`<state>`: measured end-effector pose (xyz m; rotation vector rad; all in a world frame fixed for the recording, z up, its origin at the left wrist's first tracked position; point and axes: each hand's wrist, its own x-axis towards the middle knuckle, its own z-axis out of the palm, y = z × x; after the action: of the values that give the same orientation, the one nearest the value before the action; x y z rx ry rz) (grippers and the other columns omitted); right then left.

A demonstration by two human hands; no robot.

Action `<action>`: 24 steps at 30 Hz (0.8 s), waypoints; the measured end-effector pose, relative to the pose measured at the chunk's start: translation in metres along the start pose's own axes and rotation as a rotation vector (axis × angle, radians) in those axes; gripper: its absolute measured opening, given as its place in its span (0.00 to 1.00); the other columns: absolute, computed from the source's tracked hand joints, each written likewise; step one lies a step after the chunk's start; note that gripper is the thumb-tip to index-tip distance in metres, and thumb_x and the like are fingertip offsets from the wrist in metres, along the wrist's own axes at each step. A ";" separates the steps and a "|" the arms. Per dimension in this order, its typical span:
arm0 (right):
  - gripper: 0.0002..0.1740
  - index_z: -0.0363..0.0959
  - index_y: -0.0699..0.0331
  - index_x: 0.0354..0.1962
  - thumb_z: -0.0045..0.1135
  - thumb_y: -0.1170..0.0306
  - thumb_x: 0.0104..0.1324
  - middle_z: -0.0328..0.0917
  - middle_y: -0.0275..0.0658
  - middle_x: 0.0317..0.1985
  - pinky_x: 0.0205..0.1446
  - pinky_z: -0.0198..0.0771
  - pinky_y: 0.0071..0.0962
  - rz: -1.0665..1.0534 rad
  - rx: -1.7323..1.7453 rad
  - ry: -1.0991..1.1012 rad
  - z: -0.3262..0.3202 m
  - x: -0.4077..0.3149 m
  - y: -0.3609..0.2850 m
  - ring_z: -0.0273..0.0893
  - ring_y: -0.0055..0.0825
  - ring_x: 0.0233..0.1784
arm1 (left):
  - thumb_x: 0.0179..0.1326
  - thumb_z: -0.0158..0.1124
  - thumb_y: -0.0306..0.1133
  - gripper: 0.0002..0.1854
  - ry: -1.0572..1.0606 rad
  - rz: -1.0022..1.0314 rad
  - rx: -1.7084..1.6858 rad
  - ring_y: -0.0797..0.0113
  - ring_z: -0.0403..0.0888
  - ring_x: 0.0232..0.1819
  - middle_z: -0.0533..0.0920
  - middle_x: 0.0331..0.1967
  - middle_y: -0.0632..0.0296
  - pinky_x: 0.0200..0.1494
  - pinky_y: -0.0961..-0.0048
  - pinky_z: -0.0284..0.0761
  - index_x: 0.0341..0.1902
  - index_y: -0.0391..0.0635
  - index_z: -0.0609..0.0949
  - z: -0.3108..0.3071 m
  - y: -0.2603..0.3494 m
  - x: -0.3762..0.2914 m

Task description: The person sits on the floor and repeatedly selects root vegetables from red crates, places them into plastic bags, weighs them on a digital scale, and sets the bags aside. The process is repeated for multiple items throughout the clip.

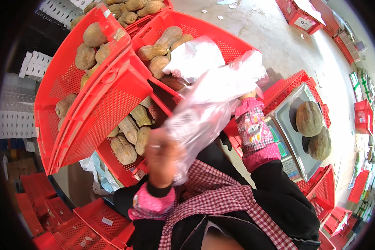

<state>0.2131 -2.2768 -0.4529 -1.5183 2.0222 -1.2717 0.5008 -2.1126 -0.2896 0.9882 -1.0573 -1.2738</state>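
Observation:
A clear plastic bag (pixel 203 103) is stretched between my two hands. My left hand (pixel 164 156), blurred by motion, grips its near end. My right hand (pixel 249 93) is at the far end, its fingers mostly covered by the bunched film. Below the bag, a red crate (pixel 156 114) holds several pale, ribbed squashes (pixel 124 149). Beyond it, squashes (pixel 170 36) lie in another red crate (pixel 203 23), partly under a white plastic bag (pixel 200 57). Right of my right forearm, two green-brown squashes (pixel 309 118) rest on the metal pan of a digital scale (pixel 284 112).
A tilted red crate (pixel 97 122) with round squashes (pixel 89 56) rises at my left. Behind it stands a crate of tan squashes (pixel 137 6). Red crates (pixel 103 218) lie at lower left, near a crumpled plastic bag (pixel 101 175). A numbered crate (pixel 300 15) stands across the concrete floor.

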 end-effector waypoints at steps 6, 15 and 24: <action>0.13 0.74 0.71 0.43 0.50 0.71 0.65 0.78 0.35 0.34 0.42 0.69 0.21 -0.088 0.550 -0.658 -0.055 -0.097 -0.093 0.73 0.18 0.37 | 0.62 0.56 0.34 0.25 -0.072 -0.059 -0.802 0.78 0.64 0.15 0.75 0.28 0.63 0.14 0.79 0.57 0.62 0.47 0.65 -0.043 0.063 -0.061; 0.30 0.64 0.74 0.54 0.46 0.55 0.67 0.73 0.45 0.50 0.58 0.64 0.32 0.294 1.499 -1.124 -0.126 -0.176 -0.129 0.71 0.30 0.53 | 0.65 0.52 0.33 0.13 0.182 -0.226 -0.472 0.79 0.63 0.17 0.67 0.20 0.72 0.20 0.80 0.58 0.50 0.45 0.71 -0.075 0.013 -0.116; 0.13 0.72 0.66 0.19 0.71 0.70 0.47 0.72 0.33 0.18 0.28 0.65 0.22 0.093 0.594 -0.613 -0.160 -0.208 -0.178 0.68 0.16 0.23 | 0.64 0.52 0.30 0.13 0.147 0.224 0.532 0.74 0.67 0.37 0.68 0.37 0.63 0.43 0.78 0.66 0.49 0.39 0.67 -0.027 0.050 -0.091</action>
<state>0.2921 -2.0267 -0.2752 -1.2860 1.1773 -1.0587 0.5385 -2.0190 -0.2522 1.2946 -1.3817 -0.7345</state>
